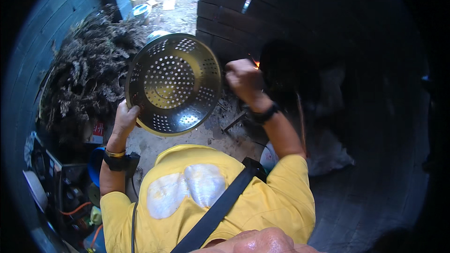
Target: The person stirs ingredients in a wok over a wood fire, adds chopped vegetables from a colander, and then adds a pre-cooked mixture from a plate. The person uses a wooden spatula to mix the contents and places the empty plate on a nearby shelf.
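Note:
My left hand [126,117] grips the rim of a large metal colander [169,81] at its lower left, with the thumb over the edge. The colander is held up in front of my chest, tilted so that its perforated inside faces me. Just off its right rim is my right hand [245,80], raised, blurred and curled like a fist. A gap shows between that hand and the rim. Whether its fingers hold anything small is hidden. Beyond the right hand a small orange flame [257,64] glows in the dark.
A big heap of dry brushwood [95,66] lies along the left block wall [26,73]. Below it are a red-and-white carton [98,134], a blue basin [95,168] and an orange hose [76,209]. Pale sacking [328,153] lies at right, in deep shadow. A bright doorway opens ahead.

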